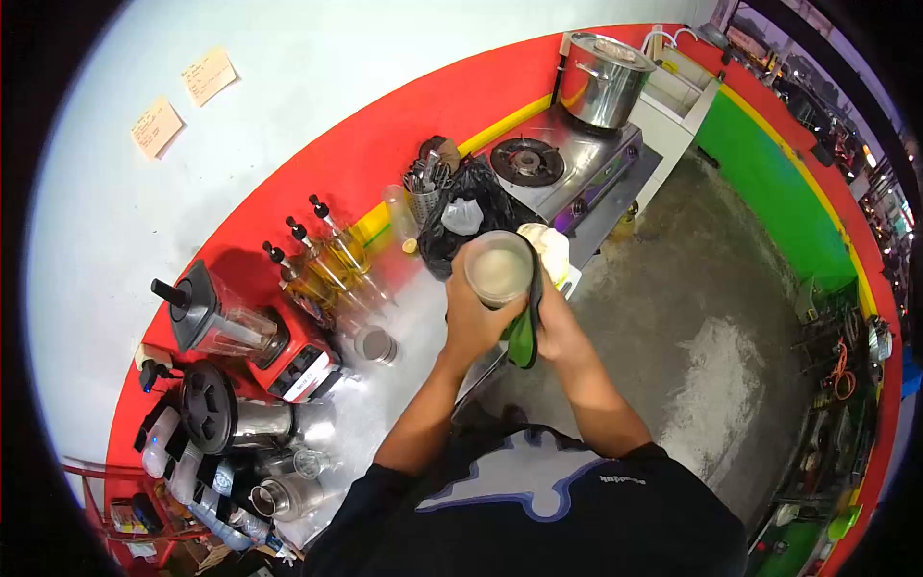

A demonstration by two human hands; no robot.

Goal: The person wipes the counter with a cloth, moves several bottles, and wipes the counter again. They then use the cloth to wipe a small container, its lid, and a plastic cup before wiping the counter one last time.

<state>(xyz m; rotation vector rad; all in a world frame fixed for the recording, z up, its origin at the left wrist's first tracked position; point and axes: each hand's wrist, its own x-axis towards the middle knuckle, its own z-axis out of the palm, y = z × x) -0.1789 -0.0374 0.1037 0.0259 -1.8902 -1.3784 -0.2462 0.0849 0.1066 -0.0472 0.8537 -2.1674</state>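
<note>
A clear round plastic cup (499, 268) with pale, cloudy contents is held up in front of my chest, over the counter's front edge. My left hand (471, 313) wraps round its left side, fingers closed. Against the cup's right side my right hand (560, 325) is closed on a green and black item (522, 338), whose green end hangs below the cup; I cannot tell what kind of thing it is. Just behind the hands lie a black plastic bag (478, 192) and a crumpled white bundle (548, 252).
Oil bottles (338, 245) with pourers, a red blender (291, 358) and a metal jug (279, 497) stand leftward on the steel counter (413, 337). A utensil holder (423, 204) is behind the bag. Farther back are a gas stove (529, 162) and a large lidded pot (604, 85).
</note>
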